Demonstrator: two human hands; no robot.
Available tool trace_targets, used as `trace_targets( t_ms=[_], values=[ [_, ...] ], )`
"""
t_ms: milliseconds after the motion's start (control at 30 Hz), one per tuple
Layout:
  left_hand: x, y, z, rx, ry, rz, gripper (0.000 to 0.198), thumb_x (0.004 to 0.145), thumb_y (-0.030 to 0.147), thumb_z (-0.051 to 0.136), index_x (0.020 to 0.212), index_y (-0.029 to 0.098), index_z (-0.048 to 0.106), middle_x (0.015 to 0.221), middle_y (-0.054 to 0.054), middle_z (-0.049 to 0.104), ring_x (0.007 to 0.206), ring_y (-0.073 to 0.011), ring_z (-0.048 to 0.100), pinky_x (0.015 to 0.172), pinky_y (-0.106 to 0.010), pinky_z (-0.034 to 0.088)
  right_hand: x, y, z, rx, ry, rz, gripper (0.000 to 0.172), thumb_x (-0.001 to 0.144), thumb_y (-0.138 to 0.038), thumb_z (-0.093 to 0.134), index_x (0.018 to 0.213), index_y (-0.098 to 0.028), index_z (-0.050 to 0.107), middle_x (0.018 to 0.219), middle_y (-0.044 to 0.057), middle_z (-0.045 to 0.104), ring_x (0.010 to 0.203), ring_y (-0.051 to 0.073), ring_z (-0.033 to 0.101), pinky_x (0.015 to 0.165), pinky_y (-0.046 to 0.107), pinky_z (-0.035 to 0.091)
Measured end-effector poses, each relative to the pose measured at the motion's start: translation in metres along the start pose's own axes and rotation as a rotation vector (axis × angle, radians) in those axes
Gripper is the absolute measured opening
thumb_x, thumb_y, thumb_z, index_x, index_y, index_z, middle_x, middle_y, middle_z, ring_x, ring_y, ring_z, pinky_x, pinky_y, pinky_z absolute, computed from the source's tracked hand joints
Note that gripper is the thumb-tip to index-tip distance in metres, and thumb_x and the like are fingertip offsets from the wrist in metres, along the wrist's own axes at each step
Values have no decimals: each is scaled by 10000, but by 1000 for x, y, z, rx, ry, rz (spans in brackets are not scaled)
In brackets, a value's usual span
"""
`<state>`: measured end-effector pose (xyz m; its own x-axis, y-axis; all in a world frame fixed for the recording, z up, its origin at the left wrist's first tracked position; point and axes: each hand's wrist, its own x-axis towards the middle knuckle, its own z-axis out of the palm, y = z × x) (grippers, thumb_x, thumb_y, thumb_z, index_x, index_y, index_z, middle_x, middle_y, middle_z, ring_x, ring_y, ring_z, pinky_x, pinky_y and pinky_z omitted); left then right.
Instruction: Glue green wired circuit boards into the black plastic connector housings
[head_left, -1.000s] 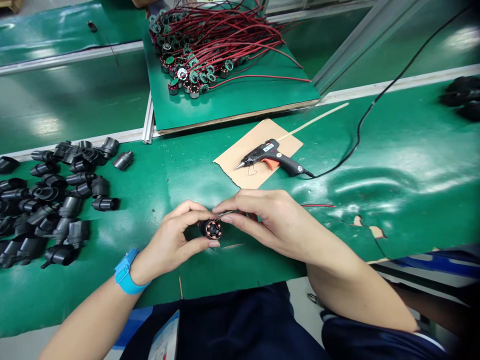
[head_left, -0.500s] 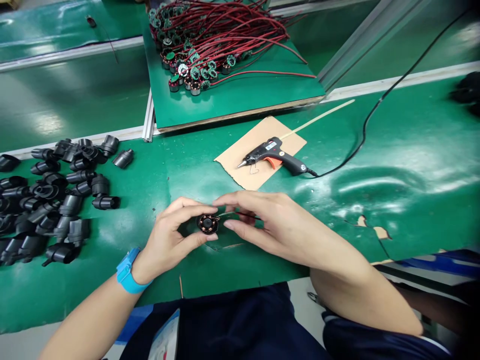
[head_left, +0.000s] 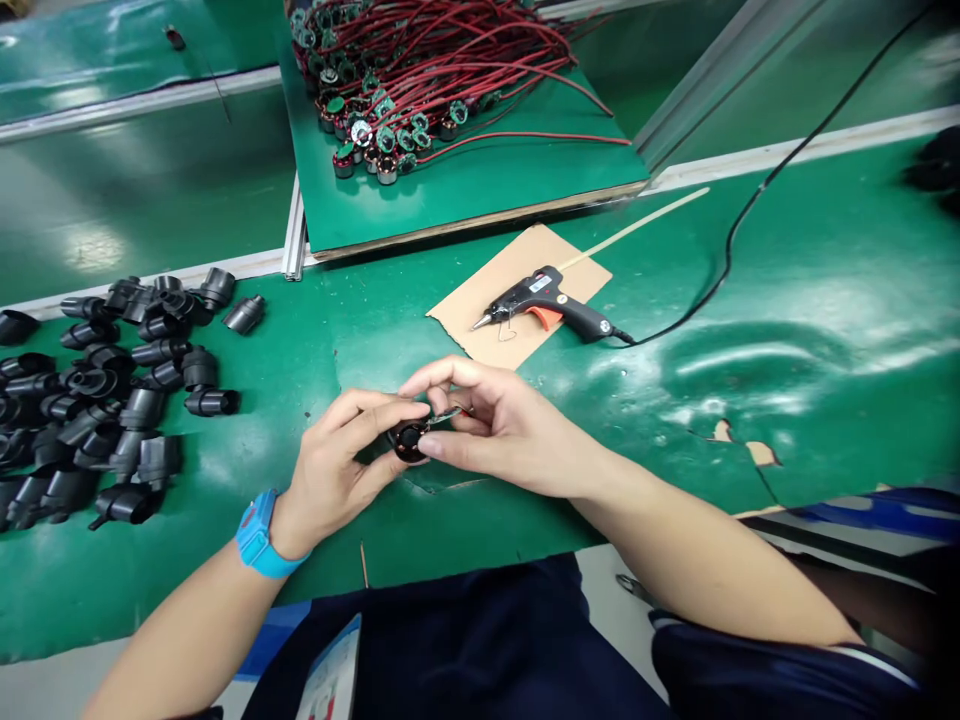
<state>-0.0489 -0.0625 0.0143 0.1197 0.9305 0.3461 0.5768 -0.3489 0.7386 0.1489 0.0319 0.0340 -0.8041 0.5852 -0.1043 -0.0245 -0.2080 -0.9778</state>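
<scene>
A small round black motor part (head_left: pixel 409 439) with copper windings sits between my two hands just above the green mat (head_left: pixel 787 330). My left hand (head_left: pixel 341 465), with a blue wristband, pinches the part between thumb and fingers. My right hand (head_left: pixel 495 425) is closed on the part's other side, its fingertips on the thin wires (head_left: pixel 450 412) that come off the top. Most of the part is hidden by my fingers.
A heap of black plastic housings (head_left: pixel 105 390) lies at the left. A black glue gun (head_left: pixel 551 305) rests on a cardboard sheet (head_left: pixel 487 345), its cable (head_left: pixel 750 215) running to the right. A raised green board (head_left: pixel 465 185) at the back carries coils with red wires (head_left: pixel 450 60).
My right hand has drawn in closer to the part and curled its fingers over the wires. The part has turned, so its copper face shows less.
</scene>
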Motion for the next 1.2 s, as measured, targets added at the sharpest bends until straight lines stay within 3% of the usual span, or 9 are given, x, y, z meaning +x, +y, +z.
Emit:
trace_targets(
  t_ms=[100,367,600,733,867,967,1200],
  values=[
    [-1,2,0,50,0,25,372,934,186,712,1292,270,661,1106,-40,681,988,-146,673,889,-255,578,-1,-1,5,-48,7,-15,322,871,-178,701,1176,-198,600,871,-31,536,672,74,490,559,195,412],
    [-2,6,0,176,6,70,453,927,126,691,1340,303,636,1158,-46,668,1024,-173,680,927,-288,607,-1,-2,3,-16,7,7,285,867,-182,701,1126,-210,586,887,-18,543,789,111,573,603,206,488],
    [-9,10,-1,240,-15,107,487,932,119,684,1388,274,615,1228,-57,654,1092,-179,669,979,-283,588,1,-1,5,45,-21,35,235,833,-146,723,986,-208,555,870,-28,539,757,98,539,584,193,465],
    [-5,12,0,138,-5,47,455,926,137,705,1352,284,644,1173,-44,684,1042,-167,680,945,-274,588,0,-1,3,62,-26,13,248,859,-172,737,1022,-202,553,896,-23,550,760,91,538,579,182,464],
    [1,13,-1,-31,28,-60,414,919,224,739,1320,295,667,1098,-36,698,983,-158,679,896,-268,583,-4,-5,0,119,-65,-19,288,911,-203,703,1152,-205,545,1018,12,580,821,100,593,658,211,548],
    [3,13,-2,-49,43,-67,390,921,242,739,1304,285,677,1067,-35,698,967,-149,672,884,-256,569,-5,-7,0,83,-52,-32,276,931,-163,653,1179,-200,538,1084,32,578,828,101,591,660,215,557],
    [2,13,-3,-24,49,-34,387,919,231,741,1298,272,676,1083,-24,696,979,-128,668,887,-216,556,-6,-6,5,66,-21,-48,283,921,-124,641,1171,-203,534,1035,13,580,803,89,565,646,200,526]
  ],
)
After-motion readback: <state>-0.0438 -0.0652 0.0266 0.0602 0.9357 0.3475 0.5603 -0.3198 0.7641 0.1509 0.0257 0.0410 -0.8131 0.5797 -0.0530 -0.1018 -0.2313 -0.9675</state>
